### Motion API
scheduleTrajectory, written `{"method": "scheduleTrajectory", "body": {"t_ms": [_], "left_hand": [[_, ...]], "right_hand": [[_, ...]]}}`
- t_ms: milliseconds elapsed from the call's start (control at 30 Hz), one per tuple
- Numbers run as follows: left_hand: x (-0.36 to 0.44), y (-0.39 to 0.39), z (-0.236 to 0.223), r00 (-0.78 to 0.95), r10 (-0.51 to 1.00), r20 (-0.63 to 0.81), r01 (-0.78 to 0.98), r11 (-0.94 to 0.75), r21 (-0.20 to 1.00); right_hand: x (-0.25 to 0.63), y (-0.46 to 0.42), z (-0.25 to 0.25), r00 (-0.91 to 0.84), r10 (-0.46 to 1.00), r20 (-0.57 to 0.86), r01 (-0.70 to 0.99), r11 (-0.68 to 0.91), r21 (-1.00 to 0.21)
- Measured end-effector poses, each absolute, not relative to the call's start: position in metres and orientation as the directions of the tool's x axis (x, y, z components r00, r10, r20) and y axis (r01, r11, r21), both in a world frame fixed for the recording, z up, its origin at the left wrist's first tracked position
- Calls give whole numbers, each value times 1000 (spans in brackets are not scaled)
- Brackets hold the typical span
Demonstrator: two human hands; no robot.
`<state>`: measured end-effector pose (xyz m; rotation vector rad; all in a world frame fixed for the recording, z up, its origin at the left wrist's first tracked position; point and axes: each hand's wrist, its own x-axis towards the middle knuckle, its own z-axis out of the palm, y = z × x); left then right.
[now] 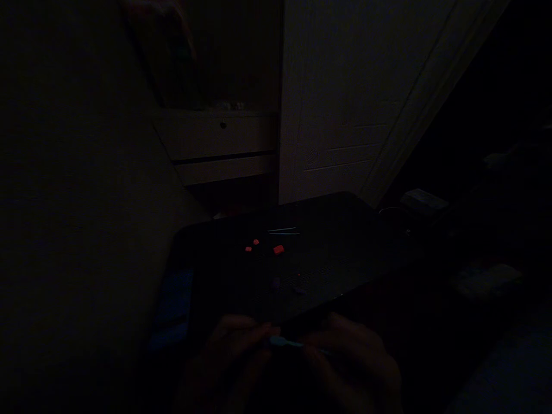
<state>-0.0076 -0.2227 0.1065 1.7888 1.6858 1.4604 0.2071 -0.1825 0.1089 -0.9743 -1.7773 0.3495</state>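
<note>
The picture is very dark. My right hand [356, 351] is closed around a thin light-blue tool [285, 341] with a wider, flattened end that points left. Close to that end, the fingers of my left hand [235, 348] are pinched together; what they hold, if anything, is too dark to make out. Both hands are at the near edge of a black table [340, 241]. Beyond them on the tabletop lie a red block [279, 249], two small pink pieces [252, 245], a dim purple lump [275, 283] and a tiny red bit [299, 275].
Two thin pale sticks [283, 231] lie toward the back of the table. A blue flat object [172, 307] is at its left side. Behind stand a drawer unit [224, 141] and a light panelled door [332, 103]. A pale box [424, 201] is off to the right.
</note>
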Motion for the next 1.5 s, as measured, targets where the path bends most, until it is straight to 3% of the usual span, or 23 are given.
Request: {"method": "scheduleTrajectory", "body": {"t_ms": [100,333,533,800,1000,1300,1500], "left_hand": [[-10,-220,107,-170,876,452,555,-293,778],[-4,-218,109,-157,784,601,473,-475,742],[-16,-218,111,44,774,632,505,-563,654],[-18,-216,105,73,745,663,532,-591,606],[-15,-218,116,87,772,630,539,-569,622],[-9,-214,104,-66,825,561,511,-455,729],[-3,-223,99,-270,819,506,494,-333,803]], "right_hand": [[208,-181,108,-140,763,631,397,627,-670],[207,-180,118,-248,787,565,311,617,-723],[207,-181,116,-233,763,603,333,645,-687],[209,-182,117,-206,696,688,378,705,-600],[199,-182,131,-185,712,677,291,698,-654],[203,-186,124,-164,706,689,453,674,-584],[202,-186,119,-160,758,632,429,630,-647]]}}
